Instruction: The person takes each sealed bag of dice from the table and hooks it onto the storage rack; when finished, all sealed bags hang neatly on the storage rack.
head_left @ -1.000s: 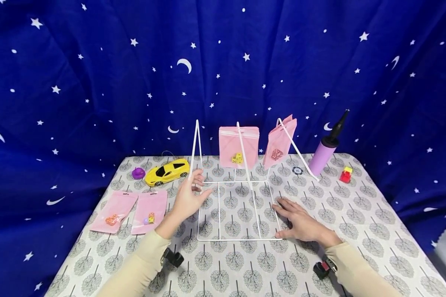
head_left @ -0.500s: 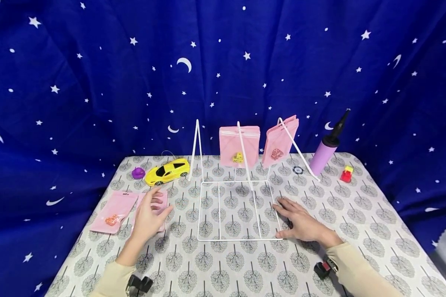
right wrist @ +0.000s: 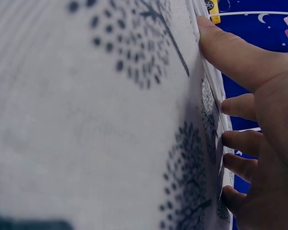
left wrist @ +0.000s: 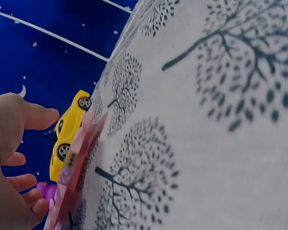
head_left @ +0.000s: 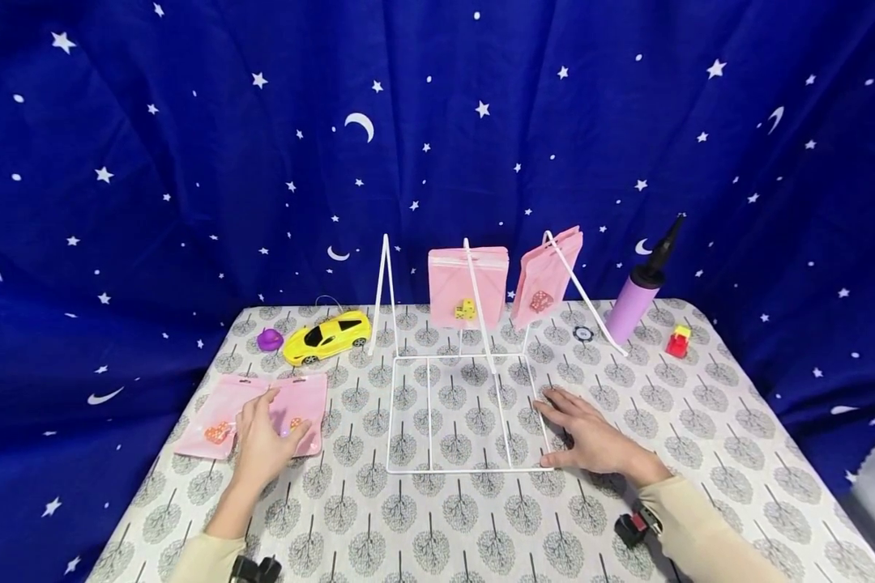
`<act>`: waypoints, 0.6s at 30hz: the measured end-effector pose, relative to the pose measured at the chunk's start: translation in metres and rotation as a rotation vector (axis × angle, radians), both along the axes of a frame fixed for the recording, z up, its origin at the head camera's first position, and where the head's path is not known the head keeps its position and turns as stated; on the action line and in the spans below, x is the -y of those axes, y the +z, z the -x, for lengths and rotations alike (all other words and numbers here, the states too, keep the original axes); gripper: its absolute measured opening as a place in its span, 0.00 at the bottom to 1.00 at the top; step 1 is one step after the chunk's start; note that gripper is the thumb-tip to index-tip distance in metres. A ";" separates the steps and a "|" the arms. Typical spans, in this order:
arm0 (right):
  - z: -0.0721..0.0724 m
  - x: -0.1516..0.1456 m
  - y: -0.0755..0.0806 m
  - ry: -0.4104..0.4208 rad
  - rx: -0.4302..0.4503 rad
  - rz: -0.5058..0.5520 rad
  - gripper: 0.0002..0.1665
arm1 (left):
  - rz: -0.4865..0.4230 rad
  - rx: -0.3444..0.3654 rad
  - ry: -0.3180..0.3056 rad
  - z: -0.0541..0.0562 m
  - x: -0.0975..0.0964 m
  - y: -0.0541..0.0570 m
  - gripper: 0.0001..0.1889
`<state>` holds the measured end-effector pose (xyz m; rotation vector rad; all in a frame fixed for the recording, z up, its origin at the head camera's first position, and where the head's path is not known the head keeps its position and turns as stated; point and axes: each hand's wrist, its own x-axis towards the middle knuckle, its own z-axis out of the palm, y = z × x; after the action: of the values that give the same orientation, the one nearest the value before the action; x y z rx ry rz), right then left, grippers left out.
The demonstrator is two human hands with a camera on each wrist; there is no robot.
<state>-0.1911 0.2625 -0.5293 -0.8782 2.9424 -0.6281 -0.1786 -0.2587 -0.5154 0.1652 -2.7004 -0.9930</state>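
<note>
My left hand [head_left: 261,441] is over two pink zip bags lying side by side, its fingers loosely spread and gripping nothing. The left bag [head_left: 207,409] shows orange dice; the right bag [head_left: 309,397], partly behind my hand, has a small die in it. In the left wrist view, thumb and fingers appear apart beside a pink bag [left wrist: 81,148]. My right hand [head_left: 591,441] rests at the right side of a white wire rack [head_left: 474,470], fingers spread on the cloth and bar. From the rack's arms hang pink bags in the middle [head_left: 445,279] and at right [head_left: 554,267].
A yellow toy car [head_left: 328,336] and a purple toy duck [head_left: 270,339] stand at the back left. Behind the rack's right side are a purple hand pump [head_left: 633,312], a dark round disc [head_left: 583,334] and a red-yellow toy [head_left: 678,342]. A blue starry curtain [head_left: 189,162] hangs behind the table.
My left hand has left the rack's left upright and moved left and towards me, over the pink bags on the table. My right hand has stayed at the rack's right side.
</note>
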 end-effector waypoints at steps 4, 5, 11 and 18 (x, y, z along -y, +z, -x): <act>0.000 0.000 0.001 -0.002 -0.002 -0.006 0.58 | 0.034 0.061 0.022 0.001 0.004 -0.004 0.45; 0.000 0.000 0.001 -0.002 -0.003 -0.004 0.58 | 0.039 0.074 0.026 0.001 0.005 -0.005 0.45; 0.000 0.001 0.003 -0.002 -0.006 0.006 0.58 | 0.028 0.127 0.034 0.001 0.009 -0.006 0.47; 0.000 0.000 0.000 -0.003 -0.002 -0.004 0.58 | 0.019 0.205 0.030 -0.001 0.013 -0.005 0.49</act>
<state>-0.1908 0.2621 -0.5288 -0.8752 2.9459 -0.6218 -0.1776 -0.2721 -0.5202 0.3197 -2.8801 -0.9905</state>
